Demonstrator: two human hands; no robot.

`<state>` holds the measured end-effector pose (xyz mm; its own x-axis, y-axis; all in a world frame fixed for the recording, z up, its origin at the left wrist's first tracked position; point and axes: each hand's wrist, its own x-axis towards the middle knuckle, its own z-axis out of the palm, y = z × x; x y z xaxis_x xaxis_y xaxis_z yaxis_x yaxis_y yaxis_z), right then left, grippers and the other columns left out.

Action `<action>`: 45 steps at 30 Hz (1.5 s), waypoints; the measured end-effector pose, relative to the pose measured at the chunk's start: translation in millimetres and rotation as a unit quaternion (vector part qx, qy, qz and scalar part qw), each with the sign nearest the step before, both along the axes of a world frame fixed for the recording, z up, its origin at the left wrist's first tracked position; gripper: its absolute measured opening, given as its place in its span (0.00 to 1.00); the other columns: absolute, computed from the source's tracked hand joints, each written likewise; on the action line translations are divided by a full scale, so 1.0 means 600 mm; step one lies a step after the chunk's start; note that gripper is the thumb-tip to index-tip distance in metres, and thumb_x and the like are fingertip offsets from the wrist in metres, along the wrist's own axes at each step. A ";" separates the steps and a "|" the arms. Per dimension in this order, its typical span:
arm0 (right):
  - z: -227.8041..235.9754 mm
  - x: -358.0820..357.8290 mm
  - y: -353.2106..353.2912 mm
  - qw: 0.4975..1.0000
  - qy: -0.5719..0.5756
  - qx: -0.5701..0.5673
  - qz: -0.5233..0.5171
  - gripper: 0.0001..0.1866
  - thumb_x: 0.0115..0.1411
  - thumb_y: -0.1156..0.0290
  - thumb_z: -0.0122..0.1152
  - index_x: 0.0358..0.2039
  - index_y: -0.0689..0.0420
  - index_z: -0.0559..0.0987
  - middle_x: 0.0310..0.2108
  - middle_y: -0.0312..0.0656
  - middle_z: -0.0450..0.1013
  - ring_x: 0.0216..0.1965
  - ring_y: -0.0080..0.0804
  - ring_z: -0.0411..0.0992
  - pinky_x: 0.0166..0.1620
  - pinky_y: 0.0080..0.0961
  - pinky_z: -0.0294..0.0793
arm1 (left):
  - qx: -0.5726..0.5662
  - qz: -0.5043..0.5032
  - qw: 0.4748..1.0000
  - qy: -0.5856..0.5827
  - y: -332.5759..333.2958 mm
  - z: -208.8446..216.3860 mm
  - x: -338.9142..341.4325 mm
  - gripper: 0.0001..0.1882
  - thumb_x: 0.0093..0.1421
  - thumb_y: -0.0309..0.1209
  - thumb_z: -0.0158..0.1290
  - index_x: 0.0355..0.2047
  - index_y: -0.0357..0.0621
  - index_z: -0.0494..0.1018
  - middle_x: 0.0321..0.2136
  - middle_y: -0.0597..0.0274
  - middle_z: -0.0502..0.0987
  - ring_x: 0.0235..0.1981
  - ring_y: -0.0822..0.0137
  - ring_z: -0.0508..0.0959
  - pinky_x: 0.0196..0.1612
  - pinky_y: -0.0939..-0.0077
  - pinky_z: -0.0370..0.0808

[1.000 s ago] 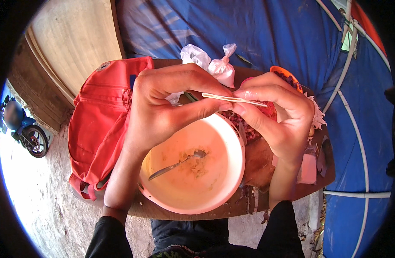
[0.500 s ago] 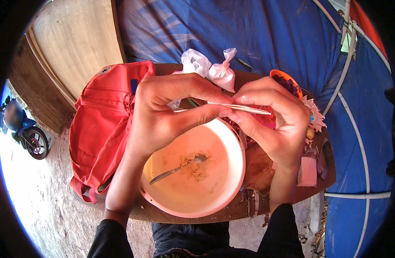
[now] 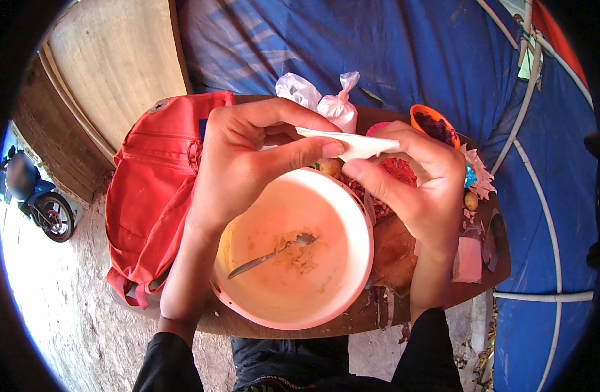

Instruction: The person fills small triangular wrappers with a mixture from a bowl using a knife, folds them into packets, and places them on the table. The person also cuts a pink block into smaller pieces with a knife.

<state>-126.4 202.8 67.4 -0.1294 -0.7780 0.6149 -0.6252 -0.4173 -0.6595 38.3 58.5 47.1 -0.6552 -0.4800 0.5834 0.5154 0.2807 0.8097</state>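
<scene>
The left hand [image 3: 238, 153] pinches a thin, flat, white folded piece [image 3: 358, 145] between its thumb on the near side and its pointing finger on the far side. The white piece is up in the air, over the far rim of a big, round, pale plastic bowl [image 3: 274, 202], and it tips down a bit toward its right end. The right hand [image 3: 424, 173] is at that right end, with its bent fingers up against the piece and its thumb just below the piece; the tips of those fingers are hidden, so I cannot tell how hard they grip. Both arms wear black sleeves [image 3: 164, 359]. The bowl sits by the near edge of a brown table [image 3: 216, 320] with round corners. In the bowl lies a shiny metal spoon [image 3: 267, 256], with its handle pointing to the near left, and yellow-brown bits [image 3: 303, 262] stick to the bottom. A red cloth backpack [image 3: 159, 189] lies along the left end of the table. At the far edge stand a tied clear plastic bag of white stuff [image 3: 340, 114] and, just beside it, a crinkly see-through bag [image 3: 298, 90]. Near the far right corner is a small orange bowl [image 3: 415, 117] with dark purple bits [image 3: 436, 129] in it. A pale pink block [image 3: 468, 260] lies by the right end
</scene>
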 end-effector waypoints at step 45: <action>-0.001 -0.001 -0.009 0.955 0.258 -0.133 -0.068 0.15 0.48 0.90 0.62 0.37 0.64 0.85 0.36 0.45 0.79 0.33 0.34 0.77 0.35 0.25 0.75 | -0.266 0.193 0.940 -0.088 0.009 0.005 0.005 0.09 0.50 0.21 0.69 0.34 0.38 0.85 0.30 0.60 0.85 0.33 0.72 0.84 0.39 0.78 0.78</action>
<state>-127.2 197.2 67.0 0.1553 -0.5832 0.7973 -0.8987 -0.4185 -0.1311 41.2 63.8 50.2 -0.6003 -0.3735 0.7072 0.1625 0.8088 0.5651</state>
